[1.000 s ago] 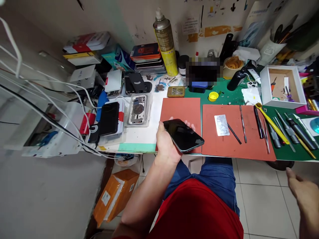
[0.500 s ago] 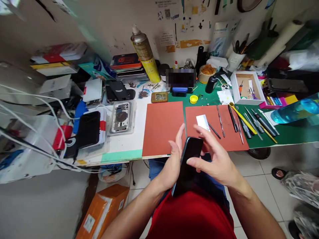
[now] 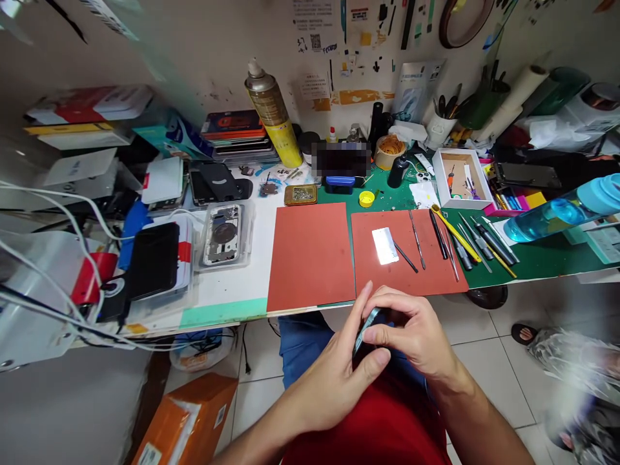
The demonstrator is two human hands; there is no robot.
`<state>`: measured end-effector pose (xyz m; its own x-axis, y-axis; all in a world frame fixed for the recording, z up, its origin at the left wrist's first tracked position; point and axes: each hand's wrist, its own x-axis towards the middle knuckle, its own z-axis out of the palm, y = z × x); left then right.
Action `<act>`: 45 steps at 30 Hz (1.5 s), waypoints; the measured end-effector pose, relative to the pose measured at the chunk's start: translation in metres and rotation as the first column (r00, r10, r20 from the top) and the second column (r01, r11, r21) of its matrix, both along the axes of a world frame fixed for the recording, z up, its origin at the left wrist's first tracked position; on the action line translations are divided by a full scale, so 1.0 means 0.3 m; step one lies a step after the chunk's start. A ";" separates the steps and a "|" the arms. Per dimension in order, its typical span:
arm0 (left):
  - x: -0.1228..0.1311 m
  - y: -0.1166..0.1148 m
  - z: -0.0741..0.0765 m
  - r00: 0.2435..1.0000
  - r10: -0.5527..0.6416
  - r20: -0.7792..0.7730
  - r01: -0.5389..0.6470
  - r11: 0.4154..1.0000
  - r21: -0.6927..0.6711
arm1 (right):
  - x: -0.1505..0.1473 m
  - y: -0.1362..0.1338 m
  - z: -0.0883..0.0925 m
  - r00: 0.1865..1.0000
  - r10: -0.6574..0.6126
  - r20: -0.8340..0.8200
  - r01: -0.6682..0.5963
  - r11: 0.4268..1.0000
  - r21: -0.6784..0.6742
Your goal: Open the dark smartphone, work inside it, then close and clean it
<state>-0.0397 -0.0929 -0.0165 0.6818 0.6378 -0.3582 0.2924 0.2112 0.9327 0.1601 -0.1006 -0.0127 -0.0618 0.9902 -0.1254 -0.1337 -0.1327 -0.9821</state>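
Left hand and right hand both gripping phone, tilted over the lap, just off the bench edge. White card on right-side red mat. Spray can behind, label too small to read. Wall: QR code, handwriting beside it looks like "3.7".

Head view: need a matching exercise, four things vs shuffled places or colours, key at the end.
Things:
1. phone
2. spray can
3. bottle
4. white rectangular piece

Places or colours:
A. translucent blue
B. on the right-hand reddish-brown mat
C. between the left hand and right hand
D. yellow on its lower part

Pairs: 1-C, 2-D, 3-A, 4-B
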 end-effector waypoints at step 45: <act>-0.016 0.067 -0.078 0.985 -0.175 0.005 0.168 0.951 0.261 | -0.005 -0.024 -0.001 1.000 -0.019 0.015 0.016 0.981 0.193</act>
<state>-0.0443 -0.0729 -0.0398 0.7964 0.5787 -0.1755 0.2761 -0.0897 0.9569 0.1586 -0.1079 -0.0130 -0.0438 0.9968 0.0676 -0.1179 0.0620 -0.9911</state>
